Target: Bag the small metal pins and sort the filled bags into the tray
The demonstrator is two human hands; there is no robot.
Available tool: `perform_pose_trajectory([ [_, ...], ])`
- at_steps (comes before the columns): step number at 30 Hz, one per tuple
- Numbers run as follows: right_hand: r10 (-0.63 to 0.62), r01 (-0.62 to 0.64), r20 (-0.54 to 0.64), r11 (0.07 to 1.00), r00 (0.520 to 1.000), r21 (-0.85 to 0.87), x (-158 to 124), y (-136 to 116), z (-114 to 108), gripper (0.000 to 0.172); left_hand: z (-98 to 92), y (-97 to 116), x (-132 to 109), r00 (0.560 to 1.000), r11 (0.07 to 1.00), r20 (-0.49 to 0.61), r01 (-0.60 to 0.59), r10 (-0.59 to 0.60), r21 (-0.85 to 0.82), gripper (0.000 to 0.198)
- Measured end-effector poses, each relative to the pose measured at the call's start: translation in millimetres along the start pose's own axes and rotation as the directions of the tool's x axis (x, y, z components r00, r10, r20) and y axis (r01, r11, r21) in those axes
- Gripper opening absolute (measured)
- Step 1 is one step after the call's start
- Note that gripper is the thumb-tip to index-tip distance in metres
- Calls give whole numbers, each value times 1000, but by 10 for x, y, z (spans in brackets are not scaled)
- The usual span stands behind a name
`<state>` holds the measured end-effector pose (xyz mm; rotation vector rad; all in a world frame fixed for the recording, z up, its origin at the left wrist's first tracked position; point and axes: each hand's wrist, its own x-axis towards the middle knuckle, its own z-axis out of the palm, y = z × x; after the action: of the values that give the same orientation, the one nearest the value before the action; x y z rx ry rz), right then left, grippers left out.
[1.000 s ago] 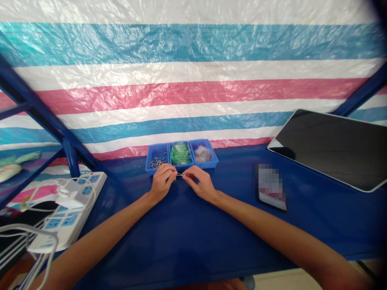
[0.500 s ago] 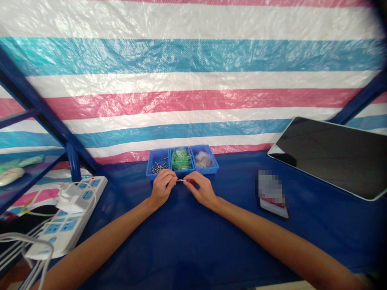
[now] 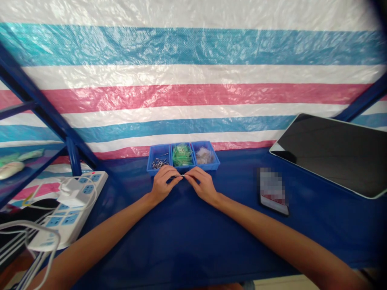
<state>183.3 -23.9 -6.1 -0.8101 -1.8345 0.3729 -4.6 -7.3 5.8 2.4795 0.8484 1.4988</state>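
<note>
My left hand (image 3: 163,184) pinches a thin, shiny rod-like piece (image 3: 177,176) between thumb and fingers. My right hand (image 3: 203,184) is closed at the other end of the same piece, its fingertips almost meeting the left ones. What exactly the piece is, I cannot make out. Just behind both hands stands a blue three-part bin (image 3: 160,147). Its left compartment holds several small metal pins (image 3: 159,162), the middle one green plastic packets (image 3: 182,154), and the right one clear plastic bits (image 3: 203,156).
On the right, a phone (image 3: 273,193) lies on the blue table (image 3: 181,241), with a large dark-screened tablet or monitor (image 3: 332,157) behind it. A white power strip (image 3: 72,209) with cables is at left. Blue frame bars (image 3: 72,157) and a striped sheet (image 3: 193,96) close off the back.
My hands have drawn closer together, and less of the thin piece shows between them. The camera view has shifted slightly.
</note>
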Motion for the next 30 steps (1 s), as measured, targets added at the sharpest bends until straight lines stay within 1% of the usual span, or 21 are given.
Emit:
perform_pose_trajectory([
  [7, 4, -4, 19, 1000, 1000, -13, -6, 34, 23, 20, 2, 33, -2, 999, 1000, -35, -14, 14, 19, 12],
  [10, 17, -17, 15, 999, 1000, -28, -8, 41, 27, 21, -4, 45, 3, 1000, 1000, -25, -6, 7, 6, 16],
  [15, 42, -41, 6, 999, 999, -33, -4, 25, 20, 21, 5, 13, -6, 999, 999, -18, 40, -40, 5, 22],
  [20, 34, -34, -17, 999, 999, -29, 4, 8, 10, 21, 38, -37, -25, 1000, 1000, -2, 24, -24, 15, 28],
  [26, 49, -50, -43, 999, 998, -20, 7, -15, 2, 20, 35, -23, -30, 999, 999, -25, 41, -40, 36, 22],
  [30, 54, -55, -48, 998, 997, -8, 2, -20, 1, 19, 25, -3, -32, 997, 997, -42, 61, -59, 42, 12],
])
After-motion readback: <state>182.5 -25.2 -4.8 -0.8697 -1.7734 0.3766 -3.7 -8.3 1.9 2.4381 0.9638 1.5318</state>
